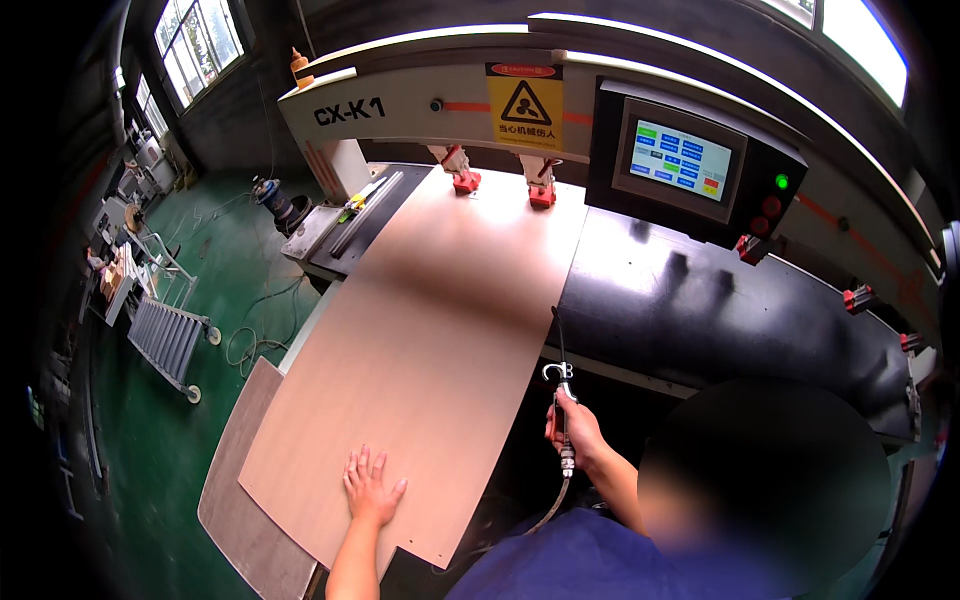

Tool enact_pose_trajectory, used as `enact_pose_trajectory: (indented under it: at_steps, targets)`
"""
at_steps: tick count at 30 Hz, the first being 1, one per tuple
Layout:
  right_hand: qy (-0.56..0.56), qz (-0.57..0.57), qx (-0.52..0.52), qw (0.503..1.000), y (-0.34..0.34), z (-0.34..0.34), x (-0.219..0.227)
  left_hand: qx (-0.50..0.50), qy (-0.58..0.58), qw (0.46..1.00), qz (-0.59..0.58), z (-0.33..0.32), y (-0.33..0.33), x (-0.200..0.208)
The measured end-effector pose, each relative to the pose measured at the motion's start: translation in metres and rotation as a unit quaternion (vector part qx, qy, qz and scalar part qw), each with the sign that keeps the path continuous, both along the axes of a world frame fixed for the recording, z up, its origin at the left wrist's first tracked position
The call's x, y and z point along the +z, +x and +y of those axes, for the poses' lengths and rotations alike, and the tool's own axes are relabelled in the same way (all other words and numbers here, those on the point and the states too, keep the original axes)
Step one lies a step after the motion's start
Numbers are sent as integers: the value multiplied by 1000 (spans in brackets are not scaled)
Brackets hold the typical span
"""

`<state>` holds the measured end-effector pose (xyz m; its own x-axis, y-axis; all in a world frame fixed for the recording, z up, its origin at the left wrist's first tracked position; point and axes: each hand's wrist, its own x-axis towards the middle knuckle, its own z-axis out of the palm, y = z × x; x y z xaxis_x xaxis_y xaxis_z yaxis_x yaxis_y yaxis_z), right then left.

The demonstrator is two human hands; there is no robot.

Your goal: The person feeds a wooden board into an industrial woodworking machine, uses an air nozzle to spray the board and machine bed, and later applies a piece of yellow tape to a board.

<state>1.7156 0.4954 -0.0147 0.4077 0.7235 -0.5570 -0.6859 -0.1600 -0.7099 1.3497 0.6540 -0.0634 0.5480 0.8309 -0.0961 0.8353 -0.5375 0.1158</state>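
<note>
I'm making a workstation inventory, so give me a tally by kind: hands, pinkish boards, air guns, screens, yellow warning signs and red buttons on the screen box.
Hands (left, right): 2
Pinkish board: 1
Air gun: 1
Screen: 1
Yellow warning sign: 1
Red buttons: 2
Total: 8

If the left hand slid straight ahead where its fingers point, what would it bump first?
The left hand would slide along the board; its first bump would probably be the leftmost red clamp, though it might pass just beside it.
</note>
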Motion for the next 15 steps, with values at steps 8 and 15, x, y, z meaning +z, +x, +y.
enact_pose_trajectory:
  at_steps: [8,15]
  targets:
    - [3,31,-90,995,7,-15,-3,-6,32,999,-4,-1,-1,-4]
    - [5,11,-150,989,24,-47,-14,-6,35,999,-9,-1,2,-2]
